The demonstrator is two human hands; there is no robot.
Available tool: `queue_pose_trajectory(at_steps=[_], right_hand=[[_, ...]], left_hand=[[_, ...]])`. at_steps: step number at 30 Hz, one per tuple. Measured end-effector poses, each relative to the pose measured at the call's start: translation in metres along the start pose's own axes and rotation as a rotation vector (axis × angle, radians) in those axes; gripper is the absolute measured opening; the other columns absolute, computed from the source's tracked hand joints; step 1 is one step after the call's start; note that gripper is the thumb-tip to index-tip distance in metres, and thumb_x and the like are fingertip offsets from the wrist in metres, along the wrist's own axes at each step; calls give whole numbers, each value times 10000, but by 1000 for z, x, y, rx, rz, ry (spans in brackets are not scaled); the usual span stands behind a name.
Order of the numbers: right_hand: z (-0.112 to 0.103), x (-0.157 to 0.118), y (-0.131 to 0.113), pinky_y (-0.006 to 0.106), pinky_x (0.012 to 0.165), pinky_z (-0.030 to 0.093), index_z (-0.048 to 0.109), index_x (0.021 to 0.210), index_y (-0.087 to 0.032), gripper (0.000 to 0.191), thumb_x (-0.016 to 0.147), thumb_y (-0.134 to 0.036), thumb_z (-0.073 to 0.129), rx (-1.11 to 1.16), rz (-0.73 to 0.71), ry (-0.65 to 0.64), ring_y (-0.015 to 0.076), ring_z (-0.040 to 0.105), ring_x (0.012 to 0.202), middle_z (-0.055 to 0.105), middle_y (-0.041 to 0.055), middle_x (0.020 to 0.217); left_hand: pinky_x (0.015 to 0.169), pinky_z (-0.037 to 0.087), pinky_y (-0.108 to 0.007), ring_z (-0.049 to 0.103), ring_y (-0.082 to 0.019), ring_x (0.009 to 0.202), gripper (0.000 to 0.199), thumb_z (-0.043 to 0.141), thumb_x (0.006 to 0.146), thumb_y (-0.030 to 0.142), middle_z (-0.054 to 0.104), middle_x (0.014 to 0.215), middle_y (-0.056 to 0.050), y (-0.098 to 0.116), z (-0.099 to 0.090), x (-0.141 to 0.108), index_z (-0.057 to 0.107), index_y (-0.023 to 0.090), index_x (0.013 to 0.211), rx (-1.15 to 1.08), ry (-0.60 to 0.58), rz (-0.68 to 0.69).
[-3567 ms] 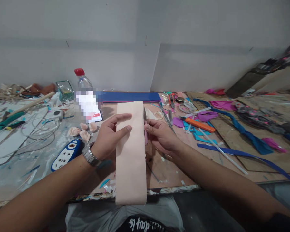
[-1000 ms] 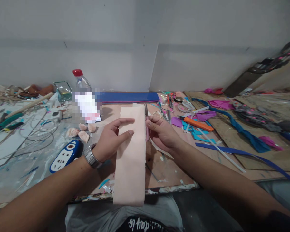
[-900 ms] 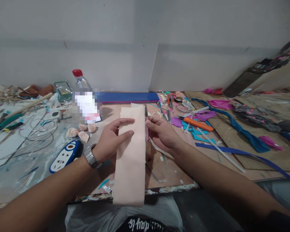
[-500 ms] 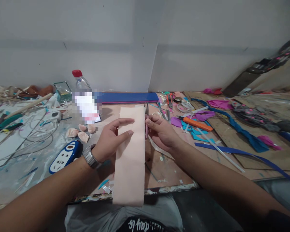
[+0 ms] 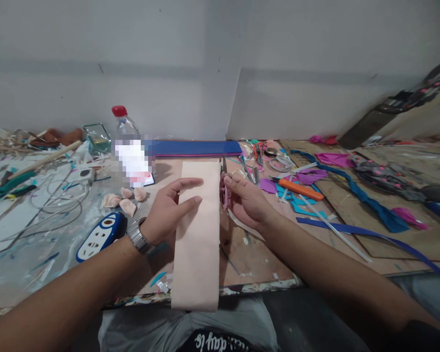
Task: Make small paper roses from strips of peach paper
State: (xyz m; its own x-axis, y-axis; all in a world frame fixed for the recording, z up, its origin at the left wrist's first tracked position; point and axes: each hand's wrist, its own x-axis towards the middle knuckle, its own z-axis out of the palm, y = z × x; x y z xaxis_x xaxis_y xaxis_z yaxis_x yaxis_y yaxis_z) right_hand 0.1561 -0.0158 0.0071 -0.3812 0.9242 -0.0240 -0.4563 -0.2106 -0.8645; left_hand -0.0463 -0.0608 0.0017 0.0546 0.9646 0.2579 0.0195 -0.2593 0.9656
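A long peach strip (image 5: pixel 197 244), fabric or crepe paper, runs lengthwise in front of me, its near end hanging past the table edge. My left hand (image 5: pixel 172 208), with a metal watch (image 5: pixel 139 236) on the wrist, grips it from the left. Thumb and index finger lie on top; the other fingers are hidden beneath. Along the strip's right edge, my right hand (image 5: pixel 247 200) holds small pink-handled scissors (image 5: pixel 225 195), blades pointing away from me. A thin pale offcut (image 5: pixel 244 225) trails below that hand.
Left of my hands are crumpled peach pieces (image 5: pixel 128 208), a blue-and-white power strip (image 5: pixel 101 238), a lit phone (image 5: pixel 135 164) and a red-capped bottle (image 5: pixel 126 122). An orange utility knife (image 5: pixel 300 188), a blue strip (image 5: pixel 352 227) and a cardboard sheet (image 5: pixel 385 244) lie to the right.
The scissors' pink handles have spread apart in my right hand. My left hand and the strip stay almost where they were.
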Motion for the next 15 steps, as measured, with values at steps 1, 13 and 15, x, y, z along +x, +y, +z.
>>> queue_pose_trajectory(at_steps=[1, 13, 15], right_hand=[[0, 0, 0, 227, 499, 441, 741, 905, -212, 321, 712, -386, 930, -10, 16, -15, 109, 584, 628, 685, -37, 754], [5, -3, -2, 226, 492, 465, 760, 851, -190, 384, 636, -429, 970, -49, 19, -11, 96, 550, 556, 684, -37, 692], [5, -3, -2, 227, 477, 459, 758, 855, -186, 397, 626, -428, 975, -49, 13, 1, 99, 557, 558, 690, -33, 700]], left_hand=[[1155, 437, -453, 632, -245, 1247, 348, 775, 848, 255, 709, 1299, -83, 0, 0, 0, 729, 208, 1189, -1, 0, -3], [1163, 429, -456, 617, -242, 1275, 346, 777, 843, 262, 710, 1314, -77, -3, -1, 0, 729, 218, 1183, 27, 18, 16], [1162, 430, -459, 616, -243, 1278, 345, 776, 843, 262, 708, 1318, -78, -3, -1, 0, 729, 217, 1181, 28, 18, 13]])
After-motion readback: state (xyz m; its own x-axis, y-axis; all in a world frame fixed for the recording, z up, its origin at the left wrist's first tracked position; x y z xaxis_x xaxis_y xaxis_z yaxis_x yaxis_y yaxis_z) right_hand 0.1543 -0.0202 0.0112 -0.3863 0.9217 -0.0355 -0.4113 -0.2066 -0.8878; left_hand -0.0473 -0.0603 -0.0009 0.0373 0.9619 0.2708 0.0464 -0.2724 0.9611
